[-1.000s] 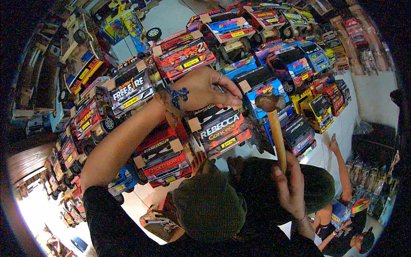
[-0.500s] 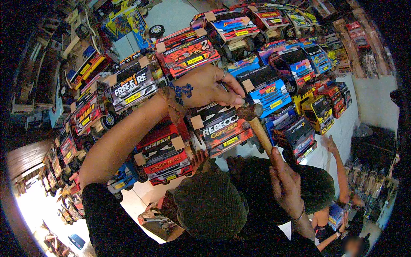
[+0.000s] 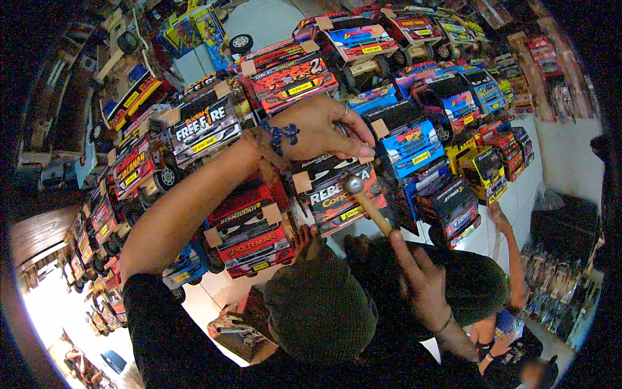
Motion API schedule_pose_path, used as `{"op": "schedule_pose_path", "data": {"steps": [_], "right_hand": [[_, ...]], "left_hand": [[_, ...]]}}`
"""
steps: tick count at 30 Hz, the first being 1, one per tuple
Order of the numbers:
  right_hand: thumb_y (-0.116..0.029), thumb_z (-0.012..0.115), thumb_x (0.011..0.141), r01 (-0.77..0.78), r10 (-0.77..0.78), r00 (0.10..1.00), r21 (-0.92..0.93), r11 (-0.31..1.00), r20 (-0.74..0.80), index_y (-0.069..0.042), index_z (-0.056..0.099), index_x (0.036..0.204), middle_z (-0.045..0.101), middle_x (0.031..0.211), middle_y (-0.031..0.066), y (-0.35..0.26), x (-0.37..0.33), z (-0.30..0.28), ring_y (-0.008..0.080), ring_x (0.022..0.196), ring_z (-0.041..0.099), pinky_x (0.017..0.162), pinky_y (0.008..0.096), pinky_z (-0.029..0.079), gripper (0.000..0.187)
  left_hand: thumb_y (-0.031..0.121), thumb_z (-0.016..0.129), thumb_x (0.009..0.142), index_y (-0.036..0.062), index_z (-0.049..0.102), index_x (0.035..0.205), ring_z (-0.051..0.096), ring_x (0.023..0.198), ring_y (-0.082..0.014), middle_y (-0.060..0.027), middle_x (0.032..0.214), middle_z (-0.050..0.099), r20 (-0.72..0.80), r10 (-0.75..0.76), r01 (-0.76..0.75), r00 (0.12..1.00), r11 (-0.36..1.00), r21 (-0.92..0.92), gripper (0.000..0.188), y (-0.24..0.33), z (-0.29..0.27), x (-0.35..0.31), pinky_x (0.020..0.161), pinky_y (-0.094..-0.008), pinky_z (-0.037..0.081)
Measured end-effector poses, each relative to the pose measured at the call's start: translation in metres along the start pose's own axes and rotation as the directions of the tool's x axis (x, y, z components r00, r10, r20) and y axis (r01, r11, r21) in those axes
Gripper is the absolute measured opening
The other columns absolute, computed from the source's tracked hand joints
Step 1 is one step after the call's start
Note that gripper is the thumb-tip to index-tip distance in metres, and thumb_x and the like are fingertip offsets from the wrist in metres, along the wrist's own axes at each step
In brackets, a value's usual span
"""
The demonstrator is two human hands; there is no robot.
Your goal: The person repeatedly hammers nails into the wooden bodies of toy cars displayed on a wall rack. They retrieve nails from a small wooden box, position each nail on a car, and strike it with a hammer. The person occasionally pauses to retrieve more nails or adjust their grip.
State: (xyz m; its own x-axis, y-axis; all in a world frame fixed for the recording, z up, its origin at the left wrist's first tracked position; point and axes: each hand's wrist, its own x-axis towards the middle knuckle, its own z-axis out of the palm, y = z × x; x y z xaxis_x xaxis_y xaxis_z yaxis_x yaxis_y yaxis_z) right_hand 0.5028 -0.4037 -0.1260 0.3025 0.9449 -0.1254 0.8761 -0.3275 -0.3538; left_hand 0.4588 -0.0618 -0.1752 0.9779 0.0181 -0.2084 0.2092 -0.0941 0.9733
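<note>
Left hand: the left hand (image 3: 321, 129) is spread flat, palm down, pressing on the roof of a black-and-red toy truck with a printed windscreen panel (image 3: 337, 191). Fingers are together and draped over the top edge, holding it steady rather than gripping round it.

Right hand: the right hand (image 3: 421, 285) is clamped on the bottom end of a small hammer with a pale wooden handle and a round metal head (image 3: 363, 198).

Hammer head: sitting right at the truck's front panel, just below the left fingertips. Can't tell if it's actually touching.

Where the truck is: roughly the middle of a big wall display of colourful wooden toy trucks (image 3: 414, 139), packed in rows. A red toy truck (image 3: 249, 230) is just beside it on the lower left, a blue one (image 3: 408, 142) on the upper right.

Other stuff: a dark knitted beanie (image 3: 321, 311) fills the bottom middle, and another person's arm (image 3: 512, 259) reaches up at the lower right.

What could go wrong: those fingertips are really near the head, so a slightly off swing looks like a smashed finger. With trucks this tightly packed, I'd guess a hard knock could also crack the thin panel or shake a neighbour loose.
</note>
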Motion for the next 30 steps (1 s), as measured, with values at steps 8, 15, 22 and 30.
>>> {"op": "schedule_pose_path", "data": {"steps": [8, 15, 22, 30], "right_hand": [[0.01, 0.058, 0.085, 0.038, -0.023, 0.983, 0.081, 0.996, -0.18, 0.005, 0.034, 0.145, 0.066, 0.107, 0.0257, -0.011, 0.006, -0.022, 0.0336, 0.081, 0.069, 0.066, 0.0372, 0.055, 0.065], [0.007, 0.055, 0.089, 0.068, -0.027, 0.972, 0.168, 0.983, -0.233, 0.005, 0.037, 0.144, 0.066, 0.111, 0.0248, -0.008, 0.018, -0.021, 0.0258, 0.065, 0.062, 0.059, 0.0325, 0.05, 0.058], [-0.016, 0.044, 0.101, -0.252, 0.31, 0.882, 0.201, 0.947, -0.356, -0.003, 0.028, 0.152, 0.064, 0.095, 0.0032, 0.015, -0.013, -0.089, 0.0075, 0.061, 0.043, 0.054, 0.0222, 0.036, 0.055], [-0.023, 0.049, 0.099, 0.194, -0.043, 0.85, 0.236, 0.952, -0.524, -0.004, 0.044, 0.141, 0.063, 0.125, 0.0144, 0.065, 0.025, -0.146, 0.0116, 0.065, 0.049, 0.055, 0.0212, 0.042, 0.046]], "left_hand": [[0.03, 0.077, 0.083, 0.0027, 0.074, 0.098, 0.063, 0.072, -0.0084, -0.0046, 0.084, 0.072, 0.006, 0.039, -0.038, 0.999, 0.997, -0.061, 0.031, -0.006, 0.001, 0.002, 0.066, -0.024, 0.052], [0.03, 0.077, 0.082, 0.0027, 0.074, 0.099, 0.063, 0.071, -0.0081, -0.004, 0.084, 0.071, 0.014, 0.037, -0.037, 0.999, 0.999, -0.016, 0.032, -0.008, -0.001, 0.004, 0.066, -0.0244, 0.052], [0.03, 0.076, 0.085, 0.0015, 0.07, 0.107, 0.061, 0.071, -0.0086, -0.0035, 0.087, 0.069, 0.026, 0.003, -0.003, 1.0, 1.0, -0.011, 0.036, 0.004, 0.001, 0.002, 0.065, -0.0234, 0.05], [0.042, 0.067, 0.09, 0.0091, 0.071, 0.104, 0.063, 0.078, -0.0119, -0.0033, 0.089, 0.069, -0.365, 0.123, 0.094, 0.923, 0.847, 0.523, 0.036, 0.061, -0.014, -0.088, 0.072, -0.0279, 0.052]]}}
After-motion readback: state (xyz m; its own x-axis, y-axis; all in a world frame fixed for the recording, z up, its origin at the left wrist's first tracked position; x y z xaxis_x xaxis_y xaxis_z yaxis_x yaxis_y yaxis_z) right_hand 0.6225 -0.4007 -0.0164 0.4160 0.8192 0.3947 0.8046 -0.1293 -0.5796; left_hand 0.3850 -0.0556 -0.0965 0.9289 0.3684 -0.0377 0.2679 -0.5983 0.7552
